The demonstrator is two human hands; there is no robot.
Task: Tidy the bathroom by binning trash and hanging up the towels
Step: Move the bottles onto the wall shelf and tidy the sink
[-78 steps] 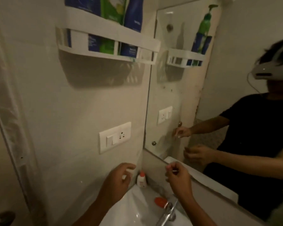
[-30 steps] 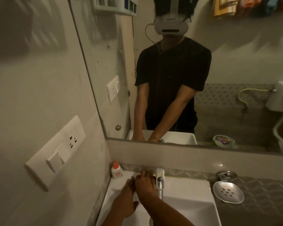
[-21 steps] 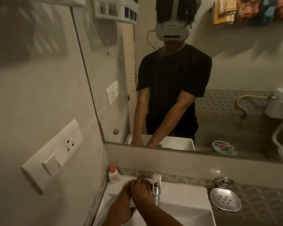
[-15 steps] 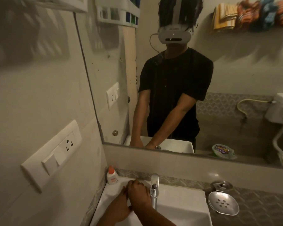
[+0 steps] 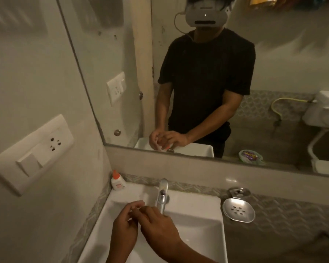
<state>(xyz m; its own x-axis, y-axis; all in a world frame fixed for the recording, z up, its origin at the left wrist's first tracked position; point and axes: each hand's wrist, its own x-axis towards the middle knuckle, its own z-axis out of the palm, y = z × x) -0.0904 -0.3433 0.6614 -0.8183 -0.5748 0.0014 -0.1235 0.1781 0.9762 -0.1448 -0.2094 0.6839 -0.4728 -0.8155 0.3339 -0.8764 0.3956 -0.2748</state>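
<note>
Both hands (image 5: 141, 223) meet over the sink (image 5: 207, 211), grips unclear, the tap (image 5: 162, 194) just behind.

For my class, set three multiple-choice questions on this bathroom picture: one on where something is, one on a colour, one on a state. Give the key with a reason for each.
1. Where does the small bottle stand?
A. on the sink's back left corner
B. in the soap dish
C. on the floor

2. What colour is the small bottle's cap?
A. blue
B. orange
C. black

3. What is the state of the soap dish?
A. holding a bar of soap
B. turned upside down
C. empty

Key:
1 A, the bottle sits where the sink meets the wall, left of the tap.
2 B, its cap is orange above a white body.
3 C, only the drain holes show in the metal dish.
</note>
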